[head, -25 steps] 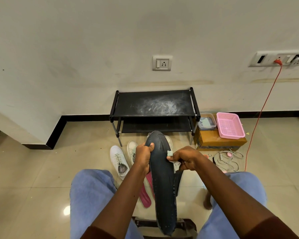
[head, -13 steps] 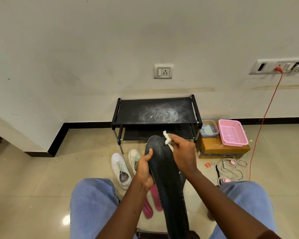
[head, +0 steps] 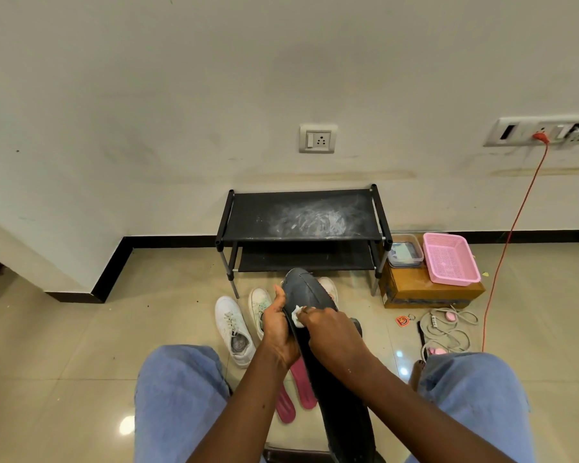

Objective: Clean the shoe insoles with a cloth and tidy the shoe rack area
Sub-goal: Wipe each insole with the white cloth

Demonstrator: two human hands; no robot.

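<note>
A long black insole (head: 306, 289) stands tilted between my knees, its toe end pointing toward the shoe rack. My left hand (head: 276, 329) grips its left edge. My right hand (head: 331, 332) presses a small white cloth (head: 297, 316) onto the insole's upper surface, just right of my left thumb. The black two-tier shoe rack (head: 301, 217) stands against the wall with white dusty smears on its top shelf. Two pink insoles (head: 298, 392) lie on the floor under my arms.
A pair of white sneakers (head: 231, 325) lies on the floor left of the insole. Right of the rack a cardboard box (head: 428, 292) carries a pink basket (head: 450, 257) and a clear container (head: 404, 252). Tangled cables (head: 448, 325) and an orange cord (head: 512, 225) lie at the right.
My right hand with the cloth has slid from the insole's toe end down toward its middle, close to my left thumb. My left hand keeps its grip on the left edge.
</note>
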